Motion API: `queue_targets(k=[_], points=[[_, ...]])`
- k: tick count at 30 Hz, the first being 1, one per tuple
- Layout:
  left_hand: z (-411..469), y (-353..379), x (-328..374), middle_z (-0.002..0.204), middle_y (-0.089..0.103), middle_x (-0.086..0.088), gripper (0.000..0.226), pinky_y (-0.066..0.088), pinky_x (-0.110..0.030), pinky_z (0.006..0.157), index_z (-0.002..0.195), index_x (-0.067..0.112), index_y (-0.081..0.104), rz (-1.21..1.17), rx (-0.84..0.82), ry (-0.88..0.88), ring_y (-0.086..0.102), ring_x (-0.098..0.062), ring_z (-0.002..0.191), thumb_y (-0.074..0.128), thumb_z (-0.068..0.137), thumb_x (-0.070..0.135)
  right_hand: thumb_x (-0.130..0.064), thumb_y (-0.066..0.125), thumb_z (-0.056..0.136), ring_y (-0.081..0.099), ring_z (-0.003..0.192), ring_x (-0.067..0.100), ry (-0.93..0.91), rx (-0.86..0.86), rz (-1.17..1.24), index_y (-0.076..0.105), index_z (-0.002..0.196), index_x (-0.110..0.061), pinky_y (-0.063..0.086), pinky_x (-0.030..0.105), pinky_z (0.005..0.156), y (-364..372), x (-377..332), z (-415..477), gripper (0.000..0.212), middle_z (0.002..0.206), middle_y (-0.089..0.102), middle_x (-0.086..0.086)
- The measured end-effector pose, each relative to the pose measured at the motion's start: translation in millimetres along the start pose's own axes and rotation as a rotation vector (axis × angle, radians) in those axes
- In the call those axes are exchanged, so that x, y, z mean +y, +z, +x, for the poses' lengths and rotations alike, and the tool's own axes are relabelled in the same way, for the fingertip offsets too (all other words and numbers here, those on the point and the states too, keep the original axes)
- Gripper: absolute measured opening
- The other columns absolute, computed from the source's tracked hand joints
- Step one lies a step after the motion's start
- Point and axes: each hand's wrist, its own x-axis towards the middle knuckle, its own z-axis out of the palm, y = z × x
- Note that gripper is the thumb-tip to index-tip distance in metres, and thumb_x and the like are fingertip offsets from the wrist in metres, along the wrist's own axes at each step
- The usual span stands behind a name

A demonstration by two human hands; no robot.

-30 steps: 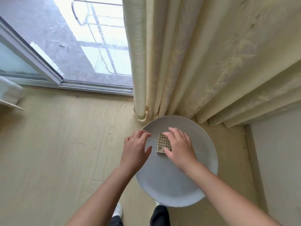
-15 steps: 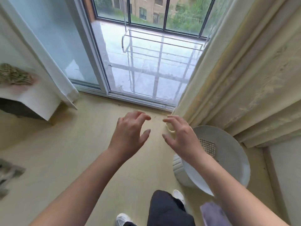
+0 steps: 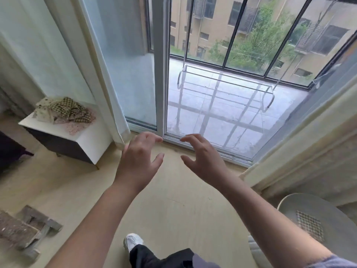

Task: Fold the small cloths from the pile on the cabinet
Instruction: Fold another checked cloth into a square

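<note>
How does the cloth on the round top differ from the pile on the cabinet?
The folded cloth lies flat and square on the round top; the pile sits crumpled on the cabinet. The folded cloth is one piece; the pile holds several. Both show brown check.

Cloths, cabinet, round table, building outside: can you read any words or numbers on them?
None: no words, numbers or signs can be read anywhere.
Cloth pile on the cabinet: only checks and dots, no letters.
Folded cloth on the round table: only checks.
Building outside: no sign shows.
</note>
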Motion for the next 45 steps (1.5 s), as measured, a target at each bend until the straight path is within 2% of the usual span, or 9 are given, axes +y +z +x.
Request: queue_targets(k=[5,9,14,19,27,32,36,42,45], points=[[56.5,-47.9,-129.4,0.112,0.058,0.006,0.029,0.039,-0.039,0.087,0.107,0.021,0.063,-0.003,-0.032,-0.150,0.055,-0.020,0.105,0.073,0.080,0.018,-0.022,0.068,0.086,0.053,0.119,0.023,-0.011,-0.098,0.002,0.056,0.128,-0.019,0.045,0.037,0.096,75.3,-66.0,125.8,0.044,0.132,0.053,0.000],[101.0,-89.3,-218.1,0.113,0.059,0.002,0.026,0.037,-0.039,0.088,0.106,0.018,0.065,-0.007,0.026,-0.286,0.054,-0.022,0.108,0.073,0.081,0.015,-0.022,0.068,0.086,0.053,0.121,0.024,-0.090,-0.154,0.006,0.056,0.128,-0.018,0.046,0.038,0.096,124.8,-123.8,220.2,0.044,0.134,0.053,0.001],[150.1,-125.4,-330.2,0.115,0.058,-0.001,0.024,0.045,-0.047,0.095,0.108,0.015,0.065,-0.018,0.034,-0.339,0.055,-0.023,0.109,0.070,0.084,0.016,-0.023,0.066,0.086,0.051,0.123,0.024,-0.117,-0.233,-0.003,0.054,0.130,-0.020,0.047,0.037,0.095,205.2,-178.0,311.7,0.046,0.136,0.051,0.002],[212.6,-146.8,-456.3,0.117,0.057,-0.001,0.021,0.044,-0.041,0.096,0.107,0.014,0.065,-0.014,-0.057,-0.343,0.054,-0.021,0.109,0.067,0.087,0.016,-0.025,0.063,0.089,0.051,0.119,0.021,-0.049,-0.252,-0.026,0.051,0.133,-0.023,0.041,0.029,0.084,288.6,-225.3,398.0,0.046,0.136,0.050,0.000],[311.1,-171.0,-635.8,0.113,0.056,0.004,0.019,0.042,-0.031,0.090,0.109,0.018,0.063,0.039,-0.301,-0.343,0.054,-0.017,0.105,0.064,0.090,0.021,-0.024,0.057,0.092,0.054,0.117,0.021,0.173,-0.267,-0.014,0.047,0.137,-0.025,0.048,0.032,0.086,386.8,-263.6,535.9,0.047,0.131,0.053,-0.001],[362.9,-146.6,-725.2,0.102,0.056,0.005,0.012,0.032,-0.023,0.074,0.102,0.019,0.062,0.141,-0.358,-0.320,0.052,-0.013,0.094,0.059,0.092,0.022,-0.019,0.059,0.089,0.056,0.113,0.023,0.288,-0.386,-0.045,0.047,0.135,-0.021,0.053,0.038,0.085,465.6,-250.0,603.0,0.047,0.131,0.053,0.002],[404.4,-112.2,-784.5,0.095,0.059,0.003,0.011,0.040,-0.025,0.070,0.101,0.018,0.062,0.169,-0.447,-0.283,0.052,-0.014,0.084,0.056,0.093,0.022,-0.021,0.056,0.091,0.055,0.118,0.023,0.400,-0.407,-0.094,0.045,0.136,-0.019,0.050,0.036,0.086,532.6,-242.9,647.2,0.046,0.136,0.049,0.001],[450.0,-32.7,-874.1,0.105,0.058,0.004,0.020,0.048,-0.027,0.081,0.107,0.021,0.056,0.132,-0.601,-0.265,0.057,-0.016,0.100,0.053,0.094,0.036,-0.023,0.052,0.091,0.045,0.130,0.016,0.600,-0.282,-0.017,0.049,0.133,-0.028,0.040,0.035,0.104,656.6,-221.7,694.0,0.042,0.139,0.050,-0.004],[447.2,11.0,-907.0,0.124,0.057,0.003,0.053,0.048,-0.031,0.090,0.131,0.023,0.047,0.157,-0.664,-0.247,0.055,-0.019,0.114,0.055,0.089,0.054,-0.027,0.054,0.092,0.042,0.134,0.017,0.704,-0.187,0.000,0.040,0.142,-0.029,0.037,0.032,0.106,707.5,-204.6,703.2,0.052,0.145,0.045,-0.005]])
